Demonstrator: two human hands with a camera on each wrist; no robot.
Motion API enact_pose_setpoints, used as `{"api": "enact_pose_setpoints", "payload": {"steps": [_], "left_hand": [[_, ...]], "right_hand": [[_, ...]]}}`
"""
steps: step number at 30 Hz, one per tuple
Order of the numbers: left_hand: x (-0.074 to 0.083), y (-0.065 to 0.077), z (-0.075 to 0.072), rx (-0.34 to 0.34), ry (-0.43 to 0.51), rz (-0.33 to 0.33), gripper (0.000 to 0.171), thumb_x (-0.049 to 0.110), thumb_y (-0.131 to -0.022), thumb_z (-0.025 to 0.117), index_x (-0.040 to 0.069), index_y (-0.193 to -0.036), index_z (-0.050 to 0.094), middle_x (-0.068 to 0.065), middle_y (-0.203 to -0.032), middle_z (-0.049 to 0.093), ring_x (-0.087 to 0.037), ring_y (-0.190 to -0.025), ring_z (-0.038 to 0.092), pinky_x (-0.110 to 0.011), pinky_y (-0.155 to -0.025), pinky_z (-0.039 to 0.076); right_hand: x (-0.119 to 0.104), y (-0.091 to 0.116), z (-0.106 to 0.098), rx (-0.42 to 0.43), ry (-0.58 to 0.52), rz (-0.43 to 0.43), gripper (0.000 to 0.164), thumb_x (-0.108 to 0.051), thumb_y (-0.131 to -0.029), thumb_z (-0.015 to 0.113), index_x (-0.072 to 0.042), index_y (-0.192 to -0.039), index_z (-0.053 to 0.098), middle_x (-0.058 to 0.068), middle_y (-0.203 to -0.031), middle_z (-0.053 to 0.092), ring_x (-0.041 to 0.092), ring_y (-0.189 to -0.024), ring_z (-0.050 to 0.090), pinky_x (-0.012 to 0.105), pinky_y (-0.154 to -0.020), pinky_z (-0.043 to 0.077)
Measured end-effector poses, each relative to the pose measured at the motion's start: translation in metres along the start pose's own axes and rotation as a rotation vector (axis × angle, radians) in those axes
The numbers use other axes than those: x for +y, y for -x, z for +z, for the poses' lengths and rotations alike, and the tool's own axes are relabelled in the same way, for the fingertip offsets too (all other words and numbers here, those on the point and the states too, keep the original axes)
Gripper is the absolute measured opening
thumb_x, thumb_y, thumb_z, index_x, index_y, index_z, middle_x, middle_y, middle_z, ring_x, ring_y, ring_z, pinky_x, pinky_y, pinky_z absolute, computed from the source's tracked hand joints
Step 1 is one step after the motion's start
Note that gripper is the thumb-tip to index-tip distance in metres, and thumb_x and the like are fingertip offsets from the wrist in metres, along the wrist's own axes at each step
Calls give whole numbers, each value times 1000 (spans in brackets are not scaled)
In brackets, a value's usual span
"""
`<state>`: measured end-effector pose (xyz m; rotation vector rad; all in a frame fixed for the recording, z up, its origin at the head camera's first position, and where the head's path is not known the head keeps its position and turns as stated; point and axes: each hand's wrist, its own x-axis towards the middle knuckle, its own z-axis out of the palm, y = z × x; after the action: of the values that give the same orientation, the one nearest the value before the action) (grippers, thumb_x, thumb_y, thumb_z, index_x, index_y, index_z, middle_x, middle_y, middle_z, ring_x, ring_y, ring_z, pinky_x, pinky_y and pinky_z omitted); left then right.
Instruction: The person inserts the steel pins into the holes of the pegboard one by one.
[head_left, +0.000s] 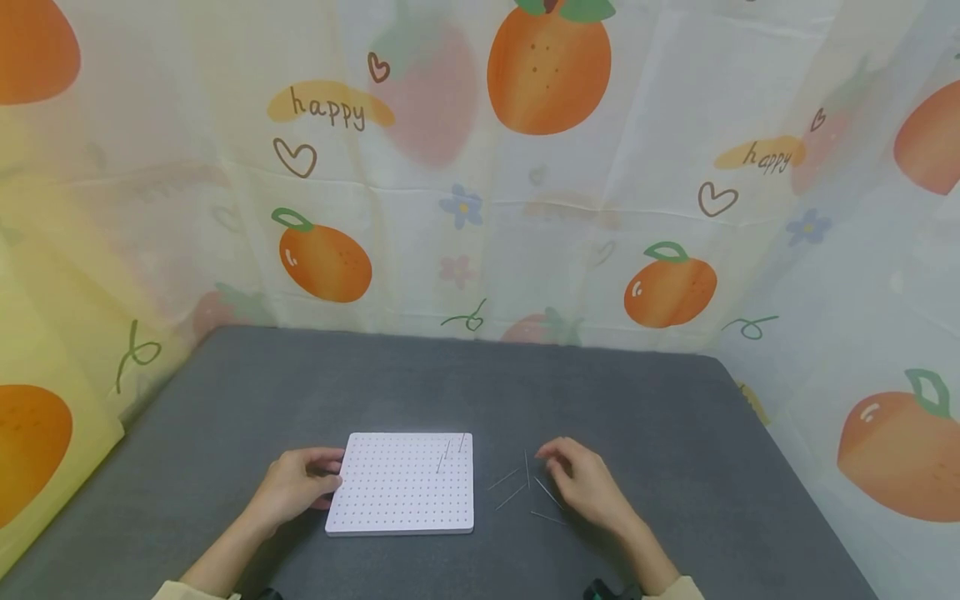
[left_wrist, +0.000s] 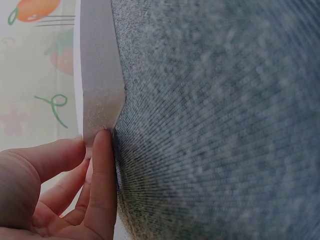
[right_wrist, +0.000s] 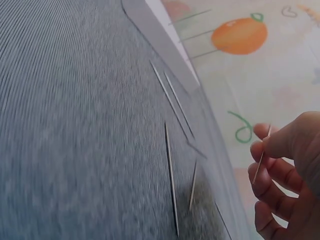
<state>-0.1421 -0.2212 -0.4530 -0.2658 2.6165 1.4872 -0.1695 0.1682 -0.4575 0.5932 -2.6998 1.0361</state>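
Note:
A white pegboard (head_left: 397, 492) with rows of small holes lies on the dark table. Three thin metal pins (head_left: 447, 450) stand upright in its far right part. My left hand (head_left: 292, 483) grips the board's left edge; in the left wrist view the thumb (left_wrist: 57, 157) and fingers (left_wrist: 102, 185) meet at a corner of the white board (left_wrist: 102, 65). Over the table to the right of the board, my right hand (head_left: 588, 483) pinches one thin metal pin (right_wrist: 258, 167) between thumb and fingers, seen in the right wrist view. Several loose pins (head_left: 511, 497) lie between board and right hand.
The grey cloth-covered table (head_left: 450, 383) stretches out behind the board. A fruit-patterned curtain (head_left: 555, 200) hangs along the table's back and both sides.

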Motion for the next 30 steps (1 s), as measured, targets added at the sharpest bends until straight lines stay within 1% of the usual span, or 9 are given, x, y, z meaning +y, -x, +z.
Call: {"api": "enact_pose_setpoints", "payload": {"steps": [6,9,15,21,24,30], "left_hand": [[1,0,1,3,-16,-2,40,-2,-76,65,-4,-116,59,-12,-96,63,-16,-74,63,-29,-56,58],[1,-1,1,2,-18,-1,40,-1,-76,65,-4,-116,59,-11,-96,63,-16,-74,63,-29,-56,58],[1,-1,1,1,-6,-4,40,-1,-76,65,-4,-116,59,-11,-95,63,-17,-74,63,-30,-56,58],[1,0,1,-1,-12,-5,39,-1,-77,65,-4,-116,59,-13,-97,64,-17,-74,63,-30,-56,58],[0,0,0,-2,-11,-1,39,-1,-77,65,-4,-116,59,-14,-98,64,-17,-74,63,-29,-56,58],[1,2,0,-5,-6,7,40,-1,-77,66,-5,-116,59,-13,-97,64,-17,-75,63,-29,-56,58]], "right_hand": [[-10,-4,6,-10,-59,43,21,2,-82,61,-17,-91,61,-4,-85,63,6,-76,58,22,-67,51],[-15,-7,9,-5,-89,59,20,1,-81,62,-18,-89,60,-7,-81,62,4,-73,56,21,-64,50],[-26,-12,16,52,-126,46,21,-1,-80,66,-20,-85,58,-13,-75,61,2,-69,57,20,-61,49],[-35,-17,23,98,-153,18,20,-4,-79,69,-20,-84,58,-13,-75,62,1,-67,56,19,-59,49],[-39,-19,27,120,-169,17,19,-5,-78,70,-20,-83,59,-13,-74,61,1,-65,55,19,-58,49],[-46,-23,37,155,-165,27,16,-9,-78,71,-21,-81,61,-14,-72,61,1,-62,51,17,-56,44]]}}
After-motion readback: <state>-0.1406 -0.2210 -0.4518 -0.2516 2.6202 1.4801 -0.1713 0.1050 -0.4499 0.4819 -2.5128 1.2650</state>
